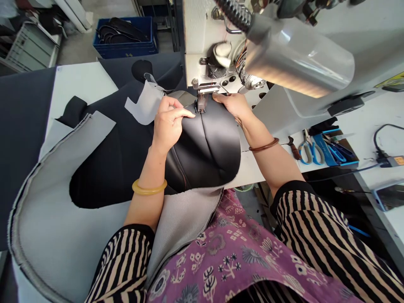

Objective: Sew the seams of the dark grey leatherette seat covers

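1. Left hand [168,123] first: fingertips sit on the black panel [222,147] just beside the presser foot [201,104]. Can't tell if they're pinching or just resting. A light touch is probably plenty there, with the tips kept out of the foot's path.

2. Right hand [236,107] has its thumb over the panel's far edge, the other side of the foot. Fingers are mostly hidden, so no telling whether that grip is clamped. It's best to steer gently rather than tug, imo, since tugging could skew things.

3. The panel itself lies under both hands at the sewing machine [197,38], with a dark line [206,136] running from the foot toward the person. That line makes a decent guide: smooth the soft folds beside it and let both hands turn the piece together.

4. Further out, grey fabric [189,216] droops off the worktop [252,168] toward the lap. Its weight could drag, so some slack helps.

5. Scissors [311,152] sit off to the right, well apart from the panel. Fine spot for them, honestly.
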Demonstrator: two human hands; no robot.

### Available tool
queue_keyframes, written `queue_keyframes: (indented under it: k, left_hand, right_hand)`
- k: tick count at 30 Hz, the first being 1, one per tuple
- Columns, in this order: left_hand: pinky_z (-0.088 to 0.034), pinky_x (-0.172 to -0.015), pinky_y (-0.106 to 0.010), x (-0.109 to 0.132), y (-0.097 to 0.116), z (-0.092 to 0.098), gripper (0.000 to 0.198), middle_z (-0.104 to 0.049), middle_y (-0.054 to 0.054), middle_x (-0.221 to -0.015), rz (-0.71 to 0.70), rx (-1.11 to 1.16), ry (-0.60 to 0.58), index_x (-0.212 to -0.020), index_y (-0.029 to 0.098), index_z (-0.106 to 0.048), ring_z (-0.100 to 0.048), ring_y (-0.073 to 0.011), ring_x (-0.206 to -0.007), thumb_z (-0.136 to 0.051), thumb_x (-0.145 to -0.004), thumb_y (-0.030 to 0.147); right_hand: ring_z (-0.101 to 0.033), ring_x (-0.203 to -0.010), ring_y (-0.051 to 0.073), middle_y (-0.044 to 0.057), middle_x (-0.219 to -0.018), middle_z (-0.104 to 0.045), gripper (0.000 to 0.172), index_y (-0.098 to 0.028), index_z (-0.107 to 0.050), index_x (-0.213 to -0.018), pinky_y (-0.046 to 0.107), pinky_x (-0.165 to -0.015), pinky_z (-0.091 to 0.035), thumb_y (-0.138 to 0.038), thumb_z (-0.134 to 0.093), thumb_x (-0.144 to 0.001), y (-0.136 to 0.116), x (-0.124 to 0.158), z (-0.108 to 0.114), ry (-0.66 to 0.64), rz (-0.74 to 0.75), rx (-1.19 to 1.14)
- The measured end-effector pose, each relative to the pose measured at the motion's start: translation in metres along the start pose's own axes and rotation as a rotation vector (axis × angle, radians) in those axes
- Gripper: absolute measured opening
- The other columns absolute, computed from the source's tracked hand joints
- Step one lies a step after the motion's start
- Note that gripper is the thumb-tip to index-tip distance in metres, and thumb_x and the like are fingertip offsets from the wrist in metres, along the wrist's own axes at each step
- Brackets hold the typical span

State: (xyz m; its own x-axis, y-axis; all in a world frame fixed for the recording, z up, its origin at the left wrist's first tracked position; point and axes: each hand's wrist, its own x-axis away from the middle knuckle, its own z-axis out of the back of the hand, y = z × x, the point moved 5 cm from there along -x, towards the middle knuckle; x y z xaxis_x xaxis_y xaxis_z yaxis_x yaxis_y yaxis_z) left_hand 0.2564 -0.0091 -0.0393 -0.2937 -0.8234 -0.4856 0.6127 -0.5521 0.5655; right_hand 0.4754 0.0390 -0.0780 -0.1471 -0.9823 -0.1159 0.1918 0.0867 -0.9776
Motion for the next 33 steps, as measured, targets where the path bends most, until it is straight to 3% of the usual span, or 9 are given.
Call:
queue_keyframes:
  k: [6,12,15,18,21,24,27,30,33]
  left_hand:
    - [-0.054,-0.088,-0.031,-0.011,-0.006,0.0,0.033,-0.065,-0.004,-0.099,0.034,-0.029,0.034,-0.078,0.025,-0.072,-0.063,-0.015,-0.088,-0.046,-0.091,0.01]
    - [-0.052,-0.088,-0.032,-0.015,-0.006,0.002,0.033,-0.07,-0.005,-0.097,0.049,-0.053,-0.003,-0.082,0.022,-0.072,-0.066,-0.016,-0.087,-0.045,-0.087,0.005]
    - [-0.049,-0.094,-0.035,-0.025,-0.007,0.003,0.031,-0.075,-0.004,-0.101,0.073,-0.108,-0.062,-0.095,0.022,-0.075,-0.069,-0.0187,-0.094,-0.047,-0.09,0.009]
    - [-0.047,-0.099,-0.037,-0.04,-0.013,0.0,0.028,-0.078,-0.003,-0.1,0.114,-0.184,-0.144,-0.101,0.023,-0.077,-0.07,-0.0208,-0.097,-0.053,-0.09,0.015]
    - [-0.049,-0.088,-0.032,-0.06,-0.019,-0.009,0.03,-0.079,-0.001,-0.097,0.113,-0.209,-0.245,-0.1,0.027,-0.079,-0.071,-0.0217,-0.095,-0.059,-0.084,0.013]
    - [-0.048,-0.072,-0.025,-0.079,-0.026,-0.027,0.03,-0.079,-0.001,-0.093,0.121,-0.18,-0.425,-0.098,0.027,-0.08,-0.071,-0.0196,-0.085,-0.059,-0.083,0.011]
    - [-0.044,-0.066,-0.022,-0.091,-0.031,-0.042,0.024,-0.079,0.001,-0.088,0.114,-0.173,-0.562,-0.096,0.025,-0.079,-0.069,-0.0165,-0.077,-0.062,-0.083,0.015]
    - [-0.043,-0.067,-0.021,-0.096,-0.032,-0.045,0.017,-0.078,0.002,-0.09,0.09,-0.178,-0.541,-0.092,0.026,-0.079,-0.07,-0.0176,-0.081,-0.066,-0.081,0.021]
    - [-0.044,-0.072,-0.023,-0.092,-0.029,-0.045,0.018,-0.078,-0.001,-0.099,0.058,-0.177,-0.502,-0.096,0.025,-0.079,-0.071,-0.0214,-0.095,-0.064,-0.085,0.025]
  right_hand:
    - [-0.062,-0.085,0.017,0.001,-0.075,-0.06,0.025,-0.017,-0.055,-0.069,0.037,-0.089,-0.055,-0.034,-0.072,-0.075,0.005,-0.012,-0.004,0.015,-0.033,0.06]
    - [-0.049,-0.066,0.011,-0.003,-0.064,-0.051,0.028,-0.021,-0.049,-0.063,0.026,-0.071,-0.047,-0.035,-0.064,-0.083,0.002,0.001,-0.005,0.002,-0.068,0.182]
    - [-0.044,-0.061,0.011,-0.005,-0.057,-0.043,0.039,-0.022,-0.037,-0.058,0.026,-0.068,-0.041,-0.037,-0.054,-0.09,-0.002,0.035,0.023,0.027,-0.043,0.475]
    - [-0.054,-0.065,0.015,-0.001,-0.064,-0.058,0.032,-0.022,-0.042,-0.065,0.03,-0.072,-0.041,-0.036,-0.045,-0.093,0.017,0.091,0.071,-0.095,-0.105,0.861]
    - [-0.067,-0.087,0.025,0.01,-0.093,-0.072,0.021,-0.021,-0.062,-0.092,0.035,-0.078,-0.048,-0.034,-0.046,-0.093,0.058,0.15,0.135,-0.175,-0.346,1.271]
    - [-0.065,-0.111,0.036,0.025,-0.125,-0.065,0.038,-0.011,-0.062,-0.119,0.046,-0.09,-0.051,-0.017,-0.05,-0.083,0.09,0.188,0.178,-0.128,-0.425,1.365]
    - [-0.059,-0.123,0.038,0.024,-0.131,-0.062,0.038,-0.013,-0.062,-0.12,0.051,-0.1,-0.049,-0.017,-0.043,-0.088,0.108,0.204,0.183,-0.13,-0.392,1.368]
    - [-0.06,-0.121,0.039,0.023,-0.122,-0.066,0.034,-0.018,-0.063,-0.107,0.055,-0.1,-0.048,-0.026,-0.033,-0.094,0.11,0.205,0.173,-0.132,-0.32,1.338]
    - [-0.063,-0.119,0.035,0.018,-0.118,-0.068,0.032,-0.025,-0.059,-0.103,0.049,-0.102,-0.049,-0.031,-0.029,-0.095,0.097,0.197,0.164,-0.107,-0.263,1.261]
